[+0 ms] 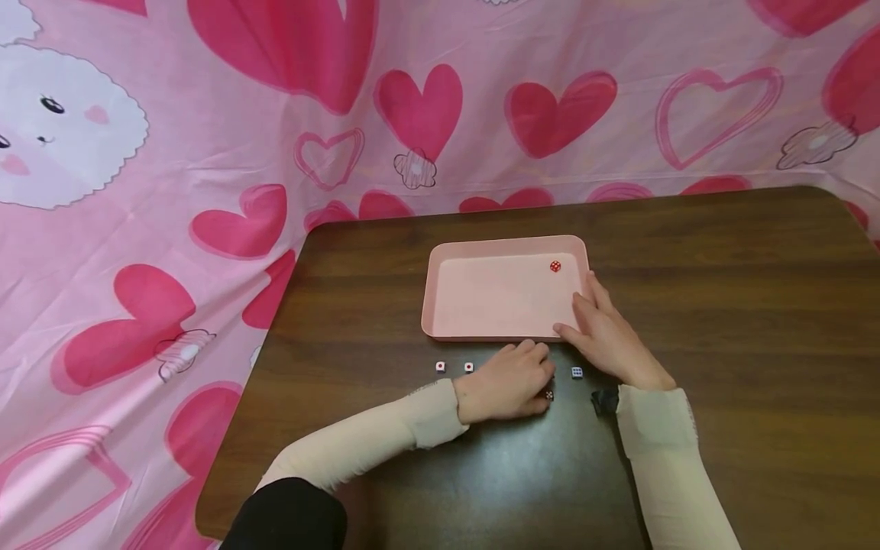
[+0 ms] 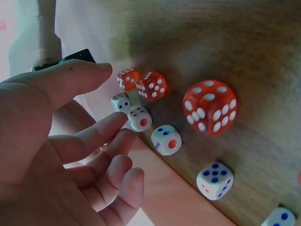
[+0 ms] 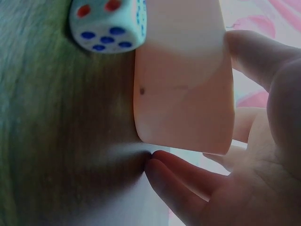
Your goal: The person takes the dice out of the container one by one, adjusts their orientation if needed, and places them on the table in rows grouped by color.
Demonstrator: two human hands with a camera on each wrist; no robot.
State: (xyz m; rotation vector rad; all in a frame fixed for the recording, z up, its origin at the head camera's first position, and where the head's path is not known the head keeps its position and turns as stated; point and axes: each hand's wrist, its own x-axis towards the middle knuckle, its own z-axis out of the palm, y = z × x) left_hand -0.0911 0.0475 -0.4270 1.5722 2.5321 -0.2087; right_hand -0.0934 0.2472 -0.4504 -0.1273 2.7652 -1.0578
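Note:
My left hand [image 1: 507, 383] reaches over a row of dice in front of the pink tray [image 1: 433, 294]. In the left wrist view its thumb and fingertips are apart, close to two small red dice [image 2: 151, 86] and a white die [image 2: 139, 117], with none visibly pinched. Nearer that camera are a bigger-looking red die [image 2: 210, 107] and a white die [image 2: 215, 181]. At the tray's near right corner, my right hand [image 1: 615, 344] grips the wall, thumb on the rim and fingers along the outside. Inside the tray lies a red die [image 1: 555, 266].
White dice [image 1: 441, 367] stand on the brown wooden table [image 1: 742, 321] left of the left hand. Another white die [image 1: 577, 373] lies between the hands. A pink heart-patterned cloth [image 1: 474, 46] hangs behind the table and along its left side.

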